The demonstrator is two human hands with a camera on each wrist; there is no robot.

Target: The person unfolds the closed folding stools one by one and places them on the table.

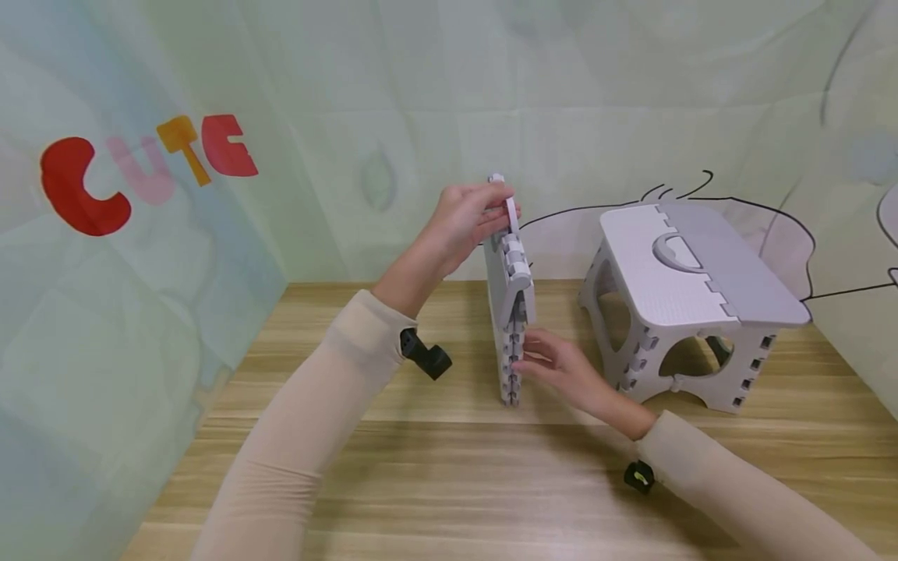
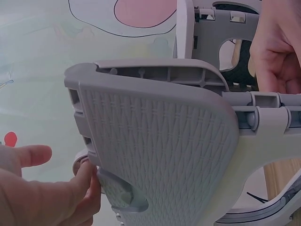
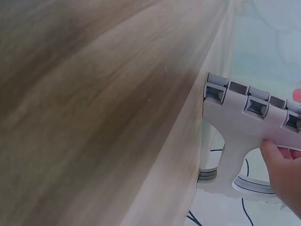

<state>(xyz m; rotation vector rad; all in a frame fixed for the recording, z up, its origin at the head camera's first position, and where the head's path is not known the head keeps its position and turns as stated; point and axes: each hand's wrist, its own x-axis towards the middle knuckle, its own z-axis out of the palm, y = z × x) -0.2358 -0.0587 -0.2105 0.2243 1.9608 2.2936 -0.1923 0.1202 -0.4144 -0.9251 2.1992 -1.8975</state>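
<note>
A white and grey folding stool (image 1: 496,273), mostly folded flat, stands on edge on the wooden table in the head view. At its top, my left hand (image 1: 463,222) grips the carry handle. The left wrist view shows the fingers of my left hand (image 2: 70,193) hooked through the handle beside the textured seat panel (image 2: 160,136). Lower down, my right hand (image 1: 561,366) holds the stool's hinged side. In the right wrist view, the thumb of my right hand (image 3: 284,174) lies on the leg panel (image 3: 235,120), with its fingers in the panel's cutout.
To the right, a second folding stool (image 1: 652,273) stands unfolded on its legs, its seat half white and half grey. Behind the wooden table (image 1: 435,483) hangs a printed cloth backdrop (image 1: 393,93), with another cloth at the left bearing large coloured letters.
</note>
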